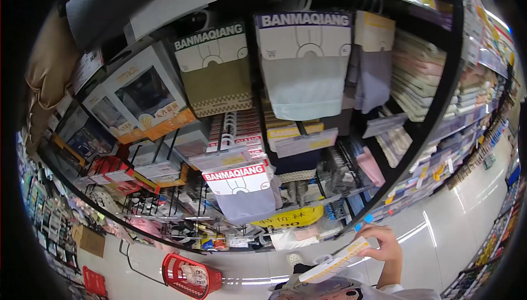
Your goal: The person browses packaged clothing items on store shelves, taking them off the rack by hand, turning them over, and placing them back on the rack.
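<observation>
Low in the view, right of centre, my right hand point(384, 246) grips the edge of a hanging garment pack point(336, 264). The pack has a white card with yellow lettering and a white hook, and it is tilted in front of my body. Two small blue pieces show by the fingertips; what they are I cannot make out. My left hand is not seen. Nearest in front hangs a BANMAQIANG pack point(240, 184) with a red header and lilac cloth. Above it are an olive pack point(215, 75) and a pale mint pack point(305, 69).
A black-framed shelf rack fills the middle, with white boxes point(141, 88) at left and folded towels point(420, 75) at right. A yellow price sign point(293, 216) hangs low. On the tiled floor stands a red shopping basket point(192, 276); a cardboard box point(89, 239) is farther left.
</observation>
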Demonstrator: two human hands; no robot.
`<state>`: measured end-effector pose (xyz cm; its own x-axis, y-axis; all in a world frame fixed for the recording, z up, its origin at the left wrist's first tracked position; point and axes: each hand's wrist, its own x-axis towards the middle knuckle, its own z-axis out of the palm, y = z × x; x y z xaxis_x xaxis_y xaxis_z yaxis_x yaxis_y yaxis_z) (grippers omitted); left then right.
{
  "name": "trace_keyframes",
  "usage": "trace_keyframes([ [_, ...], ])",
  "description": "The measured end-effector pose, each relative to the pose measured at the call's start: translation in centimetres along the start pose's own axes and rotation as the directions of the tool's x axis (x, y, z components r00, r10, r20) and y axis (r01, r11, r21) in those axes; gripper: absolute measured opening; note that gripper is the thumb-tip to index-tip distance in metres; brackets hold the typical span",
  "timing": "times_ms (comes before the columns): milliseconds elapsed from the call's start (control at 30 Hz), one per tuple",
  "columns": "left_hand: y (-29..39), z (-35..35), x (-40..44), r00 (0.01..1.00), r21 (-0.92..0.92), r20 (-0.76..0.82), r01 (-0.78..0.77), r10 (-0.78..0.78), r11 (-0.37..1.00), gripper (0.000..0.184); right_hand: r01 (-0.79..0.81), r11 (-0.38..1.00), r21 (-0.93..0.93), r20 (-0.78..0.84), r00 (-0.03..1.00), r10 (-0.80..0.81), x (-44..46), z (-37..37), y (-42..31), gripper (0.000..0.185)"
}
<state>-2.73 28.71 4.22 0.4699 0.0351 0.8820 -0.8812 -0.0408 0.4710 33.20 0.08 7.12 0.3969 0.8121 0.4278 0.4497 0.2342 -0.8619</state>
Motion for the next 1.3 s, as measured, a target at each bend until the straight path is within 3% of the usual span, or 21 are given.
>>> trace_keyframes([
  [100, -1.9, -2.9, 3.0, 0.904, -0.134, -0.412, -0.187, 0.117, 0.973, 0.046, -0.011, 0.996, 0.087, -0.075, 0.997, 0.017, -0.1, 0.0, 2.6, 0.034],
  [200, -2.9, -3.8, 5.0, 0.634, -0.154, -0.756, -0.413, 0.162, 0.898, 0.073, -0.033, 0.99, 0.135, -0.125, 0.991, 0.05, 0.6, 0.6, 4.4, 0.034],
  [333, -2.9, -3.3, 5.1, 0.755, -0.151, -0.623, -0.375, 0.206, 0.915, 0.07, -0.029, 0.995, 0.092, -0.144, 0.989, 0.043, 1.4, 0.8, 6.3, 0.032],
  [400, -1.9, -3.7, 5.2, 0.935, -0.109, -0.303, -0.225, 0.184, 0.968, 0.068, -0.038, 0.992, 0.12, -0.147, 0.988, 0.055, 2.0, 0.9, 6.9, 0.032],
  [467, -2.0, -3.7, 5.2, 0.912, -0.133, -0.381, -0.216, 0.152, 0.967, 0.07, -0.119, 0.989, 0.088, -0.099, 0.987, 0.128, 2.4, 0.6, 6.9, 0.032],
  [533, -3.1, -4.1, 5.9, 0.869, 0.21, -0.493, 0.174, -0.05, 0.962, 0.077, -0.1, 0.991, 0.085, -0.076, 0.991, 0.107, 2.6, 0.4, 7.1, 0.031],
  [567, -3.9, -4.2, 6.4, 0.854, 0.634, -0.51, 0.453, -0.101, 0.627, 0.078, -0.087, 0.992, 0.093, -0.088, 0.992, 0.095, 2.6, 0.3, 7.3, 0.031],
  [600, -4.8, -3.9, 8.0, 0.82, 0.821, -0.556, 0.567, -0.133, 0.06, 0.079, -0.074, 0.992, 0.099, -0.098, 0.992, 0.084, 2.4, 0.1, 7.5, 0.031],
  [667, -6.3, -4.5, 8.6, 0.785, 0.721, -0.615, 0.525, 0.069, 0.453, 0.078, -0.113, 0.984, 0.137, -0.129, 0.983, 0.13, 1.7, -0.2, 7.9, 0.03],
  [733, -4.8, -4.0, 11.1, 0.808, 0.822, -0.555, 0.496, 0.199, 0.279, 0.084, -0.12, 0.983, 0.138, -0.212, 0.966, 0.147, 1.3, -0.3, 8.1, 0.03],
  [767, -4.0, -3.6, 12.5, 0.808, 0.823, -0.554, 0.494, 0.202, 0.281, 0.084, -0.131, 0.979, 0.159, -0.256, 0.952, 0.169, 1.1, -0.2, 8.0, 0.028],
  [833, -2.5, -2.8, 15.1, 0.904, 0.954, -0.25, 0.291, 0.346, -0.07, 0.056, -0.137, 0.979, 0.154, -0.279, 0.944, 0.176, 0.1, -0.3, 8.6, 0.028],
  [867, -1.8, -2.2, 16.4, 0.902, 0.954, -0.255, 0.294, 0.35, -0.063, 0.056, -0.143, 0.978, 0.149, -0.299, 0.937, 0.182, -0.4, -0.5, 8.9, 0.027],
  [900, -1.4, -1.7, 17.7, 0.991, 0.968, -0.098, 0.116, 0.088, -0.224, 0.046, -0.144, 0.98, 0.137, -0.299, 0.937, 0.18, -0.6, -0.6, 8.9, 0.027],
  [933, -1.7, -1.6, 18.7, 0.98, 0.94, 0.034, -0.098, -0.197, -0.326, 0.039, -0.142, 0.977, 0.161, -0.306, 0.934, 0.186, -0.7, -0.5, 8.9, 0.027],
  [1033, -3.9, -1.9, 21.9, 0.818, 0.975, 0.215, -0.209, -0.534, 0.072, 0.034, -0.151, 0.971, 0.183, -0.302, 0.932, 0.202, -0.7, -1.1, 8.6, 0.026],
  [1067, -4.8, -1.5, 22.5, 0.825, 0.977, 0.205, -0.206, -0.527, 0.057, 0.034, -0.17, 0.964, 0.202, -0.292, 0.93, 0.225, -0.4, -1.2, 8.6, 0.026],
  [1133, -7.3, -1.0, 23.0, 0.654, 0.916, 0.392, -0.213, -0.647, 0.34, 0.035, -0.148, 0.963, 0.224, -0.254, 0.945, 0.204, 0.5, -1.6, 9.1, 0.027],
  [1200, -11.1, -0.1, 20.4, 0.606, 0.834, 0.466, -0.058, -0.645, 0.548, 0.04, -0.201, 0.969, 0.144, -0.237, 0.943, 0.231, 0.7, -1.9, 10.0, 0.028],
  [1267, -15.0, 1.0, 16.4, 0.448, 0.739, 0.555, 0.121, -0.701, 0.663, 0.036, -0.174, 0.982, 0.079, -0.159, 0.97, 0.185, 3.5, -1.3, 8.1, 0.029],
  [1300, -16.3, 1.5, 13.2, 0.463, 0.741, 0.538, 0.138, -0.704, 0.657, 0.036, -0.142, 0.99, 0.006, -0.124, 0.982, 0.142, 4.1, -1.3, 8.0, 0.029],
])
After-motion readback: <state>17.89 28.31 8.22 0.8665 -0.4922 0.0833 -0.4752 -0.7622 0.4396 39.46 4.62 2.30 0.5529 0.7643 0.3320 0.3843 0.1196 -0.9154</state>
